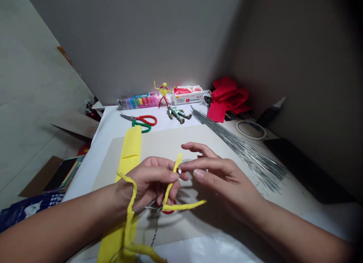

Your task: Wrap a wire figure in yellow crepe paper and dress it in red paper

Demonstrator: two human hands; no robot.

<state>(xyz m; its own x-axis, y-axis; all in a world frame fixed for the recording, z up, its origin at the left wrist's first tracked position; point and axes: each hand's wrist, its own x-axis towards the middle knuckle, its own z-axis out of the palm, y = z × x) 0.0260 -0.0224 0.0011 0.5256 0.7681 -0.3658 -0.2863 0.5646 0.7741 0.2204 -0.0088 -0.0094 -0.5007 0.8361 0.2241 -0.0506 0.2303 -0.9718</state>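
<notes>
My left hand (155,180) is closed on a wire figure (131,206) partly wrapped in yellow paper strip, pinching one yellow limb between thumb and fingers. That limb's tip points up past the fingertips, and another yellow piece sticks out to the right. Bare twisted grey wire shows in the middle of the figure. Beside the pinched limb is my right hand (224,172), its fingers apart and the index fingertip at or close to the yellow tip. A small white spot by the fingertips is too small to name. Folded yellow crepe paper (130,149) lies beneath my left arm.
Scissors (141,121) with red and green handles lie behind. A yellow-and-red figure (163,91), a silver figurine (178,113), coloured clay packs (141,101) and a white-red box (188,95) line the back. Right are red paper (227,96), wires (241,146), and a tape roll (251,129).
</notes>
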